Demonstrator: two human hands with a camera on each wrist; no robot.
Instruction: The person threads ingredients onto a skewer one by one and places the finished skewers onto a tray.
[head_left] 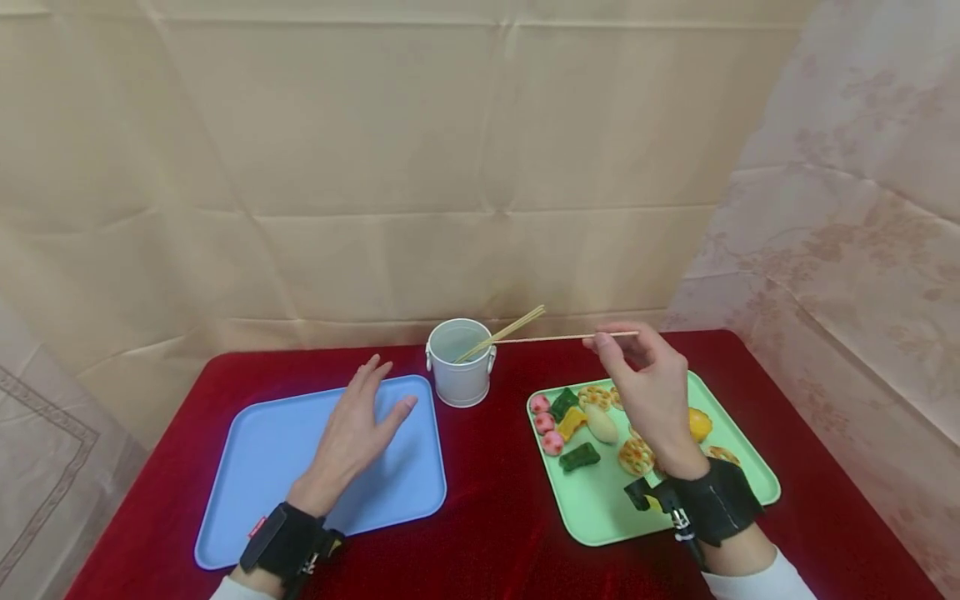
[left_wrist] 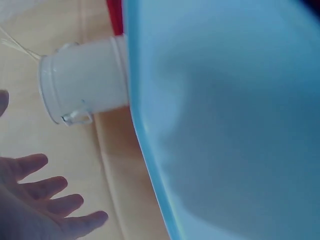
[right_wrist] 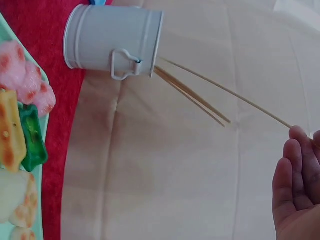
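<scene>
"Where's the left hand [head_left: 358, 429]?"
"Left of the bucket [head_left: 461, 382], above the blue tray [head_left: 262, 458], fingers spread, released."
"And the stick [head_left: 547, 338]?"
"Right of the bucket, lying nearly level, one end towards its rim, pinched near the other by the right hand [head_left: 651, 387]."

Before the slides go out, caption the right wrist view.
Right hand pinches a thin stick; more sticks lean from a white bucket.

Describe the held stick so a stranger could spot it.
On the red cloth, find the white bucket between blue tray and green tray. Right of it is the thin stick; unlike the bunched sticks leaning inside, it's pinched by the right hand.
</scene>
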